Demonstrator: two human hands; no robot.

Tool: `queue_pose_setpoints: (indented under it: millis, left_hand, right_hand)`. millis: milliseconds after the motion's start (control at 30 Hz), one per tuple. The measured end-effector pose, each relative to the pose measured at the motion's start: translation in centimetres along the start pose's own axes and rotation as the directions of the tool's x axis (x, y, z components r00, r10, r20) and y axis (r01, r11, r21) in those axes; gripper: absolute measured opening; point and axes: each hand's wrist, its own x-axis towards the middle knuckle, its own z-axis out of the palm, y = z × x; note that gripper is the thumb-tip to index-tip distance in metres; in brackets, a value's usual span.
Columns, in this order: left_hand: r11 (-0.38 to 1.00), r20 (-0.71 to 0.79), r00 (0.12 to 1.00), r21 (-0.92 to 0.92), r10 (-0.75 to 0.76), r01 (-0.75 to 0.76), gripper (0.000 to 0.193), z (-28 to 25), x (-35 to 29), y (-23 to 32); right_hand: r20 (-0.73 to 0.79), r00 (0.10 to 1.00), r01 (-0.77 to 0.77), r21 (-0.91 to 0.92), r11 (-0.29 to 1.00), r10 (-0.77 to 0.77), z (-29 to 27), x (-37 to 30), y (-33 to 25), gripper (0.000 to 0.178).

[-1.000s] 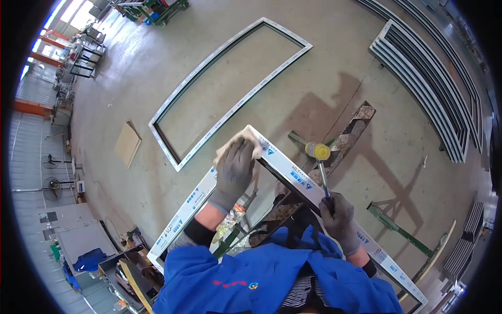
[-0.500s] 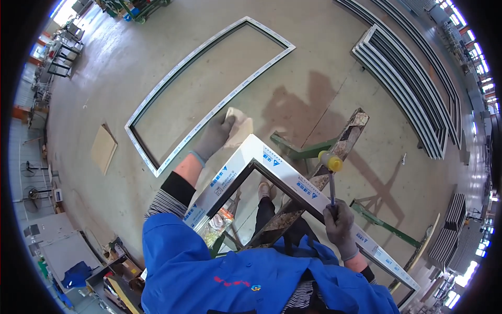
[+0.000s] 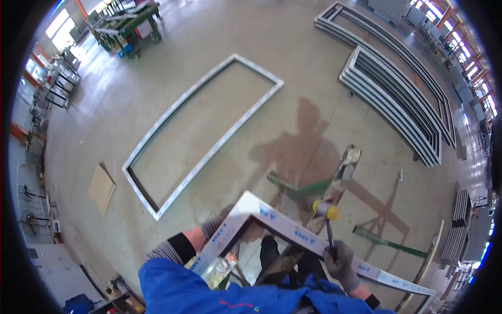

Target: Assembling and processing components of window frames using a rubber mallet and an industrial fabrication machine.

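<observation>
A white window frame (image 3: 293, 225) with blue-printed film lies across a stand in front of me, its corner pointing away. My left hand (image 3: 217, 222), in a grey glove, reaches under the frame's left side. The bar hides its fingers, but part of a beige cloth (image 3: 252, 233) shows through the opening beside it. In my gloved right hand (image 3: 340, 261) is a mallet (image 3: 330, 230) with a yellow-faced head. It is held by the handle, head up, above the far side of the frame. The right hand is close over the frame's right bar.
A rusty beam (image 3: 342, 172) of the green stand (image 3: 387, 240) passes under the frame. Another white frame (image 3: 201, 162) lies on the floor ahead. Stacked frames (image 3: 392, 104) are at far right, a flat board (image 3: 101, 188) at left, and a green cart (image 3: 128, 31) far back.
My left hand with the cloth has gone from beyond the frame's corner to beneath its left side. The right hand keeps the mallet over the frame. The whole view has tilted upward.
</observation>
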Motion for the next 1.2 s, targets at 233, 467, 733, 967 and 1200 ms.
queue_pose_setpoints:
  millis: [233,467,733,967,1200]
  left_hand:
    - [0.996,-0.135,0.988,0.041,-0.068,0.074,0.032,10.3,1.6,7.9]
    - [0.977,0.227,0.961,0.177,-0.159,0.12,0.036,-0.5,4.2,-0.2]
    - [0.956,-0.316,0.938,0.29,0.143,-0.048,0.036,12.1,-0.2,9.5]
    - [0.89,0.004,0.996,0.45,0.086,-0.078,0.033,2.0,4.5,-0.7]
    - [0.963,0.238,0.971,0.261,0.009,-0.072,0.029,8.9,1.4,4.9]
  right_hand:
    - [-0.085,0.996,0.01,0.024,1.0,-0.008,-0.1,0.0,0.0,0.014]
    - [-0.097,0.991,0.099,0.06,0.993,-0.093,0.3,1.2,-0.1,0.016]
    - [-0.129,0.988,0.094,0.041,0.995,-0.088,0.0,0.9,-0.3,0.017]
    - [-0.093,0.993,0.073,0.019,0.997,-0.071,0.0,-1.0,0.6,0.022]
    - [-0.058,0.998,-0.004,0.003,1.0,0.004,-0.1,-0.9,0.2,0.025]
